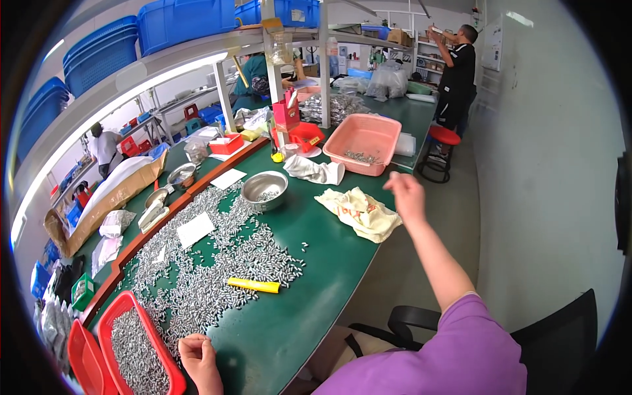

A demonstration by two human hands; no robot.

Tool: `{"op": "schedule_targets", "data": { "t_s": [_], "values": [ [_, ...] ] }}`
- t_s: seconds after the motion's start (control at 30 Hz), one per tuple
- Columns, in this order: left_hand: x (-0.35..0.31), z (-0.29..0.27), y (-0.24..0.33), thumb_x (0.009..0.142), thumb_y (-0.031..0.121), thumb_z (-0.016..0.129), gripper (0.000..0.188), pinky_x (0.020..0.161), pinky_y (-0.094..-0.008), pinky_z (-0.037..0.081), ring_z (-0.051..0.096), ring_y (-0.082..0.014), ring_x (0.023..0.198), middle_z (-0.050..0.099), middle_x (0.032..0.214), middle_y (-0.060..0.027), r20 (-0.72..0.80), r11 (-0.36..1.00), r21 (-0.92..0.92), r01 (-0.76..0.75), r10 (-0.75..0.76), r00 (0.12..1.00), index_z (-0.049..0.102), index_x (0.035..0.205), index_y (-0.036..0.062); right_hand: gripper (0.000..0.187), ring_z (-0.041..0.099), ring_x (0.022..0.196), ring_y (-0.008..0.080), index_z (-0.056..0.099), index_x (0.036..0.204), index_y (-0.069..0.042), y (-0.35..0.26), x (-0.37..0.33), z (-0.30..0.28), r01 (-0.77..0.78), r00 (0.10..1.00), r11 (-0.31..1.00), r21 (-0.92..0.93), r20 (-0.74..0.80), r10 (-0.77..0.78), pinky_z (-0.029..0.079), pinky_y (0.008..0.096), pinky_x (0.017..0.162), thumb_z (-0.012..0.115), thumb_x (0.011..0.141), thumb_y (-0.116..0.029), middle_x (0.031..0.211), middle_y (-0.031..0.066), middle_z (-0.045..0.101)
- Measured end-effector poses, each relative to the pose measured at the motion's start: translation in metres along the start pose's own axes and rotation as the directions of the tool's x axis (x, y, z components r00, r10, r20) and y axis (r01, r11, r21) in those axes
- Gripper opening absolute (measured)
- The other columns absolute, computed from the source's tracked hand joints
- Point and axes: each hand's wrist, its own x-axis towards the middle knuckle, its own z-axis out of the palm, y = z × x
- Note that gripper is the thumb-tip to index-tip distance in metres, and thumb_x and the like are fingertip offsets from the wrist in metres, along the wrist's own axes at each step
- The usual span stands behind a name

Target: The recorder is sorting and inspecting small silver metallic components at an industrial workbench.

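Apparently the work is only partway along, judging by how the small silver cylindrical metal pieces [266,253] lie. A broad, uneven spread of them covers much of the left side of the green tabletop [326,253], around 2 white paper cards and a yellow trough-shaped strip [253,285]; this loose share seems to be what is left to deal with. A large heap of similar pieces already sits in the long red plastic tray [172,372] at the lower left, beside a second red tray. Smaller amounts lie in the round stainless-steel bowl [270,203] and in the rectangular pink plastic tub [365,131]. Which of these containers holds finished pieces cannot be told.

The left hand [197,359] is low over the table, just beside the red tray's right rim, its fingers curled and the thumb close to the forefinger; I cannot tell whether anything is pinched there. The right hand [407,194] is raised near the table's right edge, close to the crumpled cream cloth bag [362,214] and the tub. Its fingers are bent inward, and whether they grip a piece is too small to tell.
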Motion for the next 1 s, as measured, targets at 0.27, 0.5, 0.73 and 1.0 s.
{"op": "schedule_targets", "data": {
  "t_s": [0.27, 0.5, 0.73, 1.0],
  "values": [
    [0.003, 0.001, 0.000, 0.087, -0.005, 0.057, 0.015, 0.059, -0.0179, 0.040, 0.048, -0.0053, 0.066, 0.057, 0.088, -0.0015, 0.041, 0.997, -0.041, 0.063, -0.062, 0.997, 0.052, 0.095, 0.0066, 0.025, 0.060, 0.098, 0.0290, 0.066, 0.102, -0.008, -0.143, -0.127, 0.180, 0.503, 0.324, 0.738, 0.449, 0.694, -0.643, 0.048, 0.0395, 0.087, 0.069, 0.081, -0.021, 0.099, 0.0103, 0.062],
    [0.001, -0.002, 0.003, 0.089, -0.002, 0.057, 0.012, 0.059, -0.0179, 0.040, 0.050, -0.0058, 0.066, 0.058, 0.088, -0.0025, 0.049, 0.996, -0.005, 0.087, -0.087, 0.995, 0.056, 0.099, 0.0047, 0.013, 0.051, 0.102, 0.0241, 0.066, 0.079, -0.011, -0.136, -0.202, 0.230, 0.758, 0.111, 0.494, 0.425, 0.664, -0.740, 0.043, 0.0376, 0.082, 0.063, 0.076, -0.023, 0.097, 0.0052, 0.057],
    [0.000, -0.003, 0.005, 0.090, 0.000, 0.058, 0.008, 0.060, -0.0181, 0.039, 0.049, -0.0070, 0.069, 0.057, 0.092, -0.0039, 0.048, 0.994, -0.048, 0.094, -0.092, 0.995, 0.055, 0.096, 0.0053, 0.011, 0.053, 0.094, 0.0220, 0.064, 0.068, -0.012, -0.122, -0.203, 0.235, 0.750, 0.157, 0.449, 0.486, 0.528, -0.834, 0.043, 0.0355, 0.079, 0.058, 0.075, -0.020, 0.087, 0.0034, 0.057],
    [-0.002, 0.000, 0.012, 0.090, -0.001, 0.056, 0.009, 0.060, -0.0182, 0.039, 0.048, -0.0073, 0.067, 0.055, 0.091, -0.0051, 0.085, 0.993, -0.060, 0.106, -0.101, 0.991, 0.051, 0.096, 0.0050, 0.014, 0.052, 0.097, 0.0212, 0.065, 0.083, -0.010, -0.122, -0.200, 0.232, 0.728, 0.134, 0.490, 0.479, 0.602, -0.787, 0.043, 0.0349, 0.081, 0.056, 0.078, -0.019, 0.093, 0.0035, 0.056]
  ]
}}
